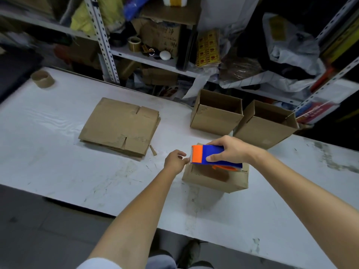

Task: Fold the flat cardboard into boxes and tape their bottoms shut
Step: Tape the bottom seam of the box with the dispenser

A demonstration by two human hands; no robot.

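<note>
Head view: on the white table (58,171), just off centre toward 5 o'clock, sits the folded box (215,177). It is plain brown corrugated card, its flat closed side up and a flap seam showing at its right edge.

The right hand (231,150) hovers over the box, thumb and fingers wrapped round a blue-and-orange tape dispenser (209,155), whose toothed orange end points to 9 o'clock.

The left hand (175,161) is right at that toothed end with its fingertips curled together. Whether they pinch a tape end cannot be told.

At 9 o'clock from the hands lies the stack of flat cardboard (120,126), slotted at its near and far edges, with a small cardboard scrap (152,150) just beside its near corner.

At 1 o'clock from the folded box stand two open boxes, the left one (216,113) and the right one (266,125), close together with their mouths up.

An empty tape core (42,79) rests far off at 10 o'clock near the table's edge.
</note>
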